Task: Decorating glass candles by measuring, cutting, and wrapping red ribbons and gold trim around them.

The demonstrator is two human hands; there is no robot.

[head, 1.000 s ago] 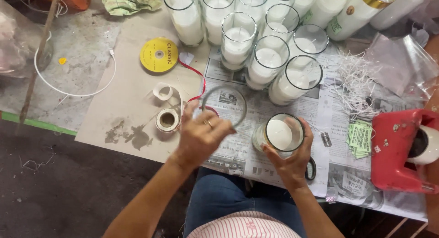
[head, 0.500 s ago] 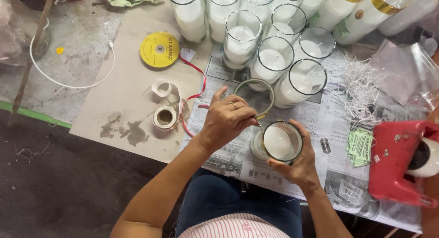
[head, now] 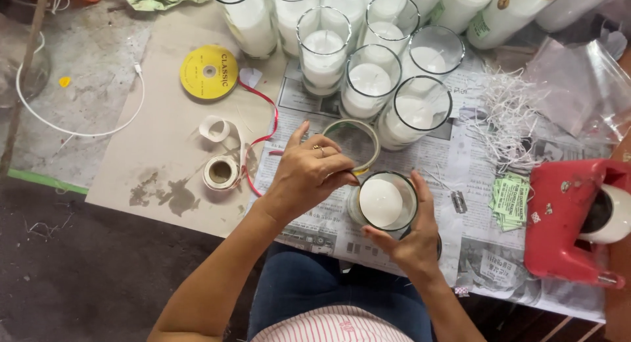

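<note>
newspaper (head: 453,158) edge, crowded candle glass (head: 384,204)

Upright glass candle jar (head: 383,202), white wax

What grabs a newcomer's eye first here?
The cluster of clear glass jars filled with white wax at the top centre, and one wax-filled glass jar cupped by the right hand while the left hand pinches at its rim. Next, the bright red plastic tape dispenser at the right edge.
</note>
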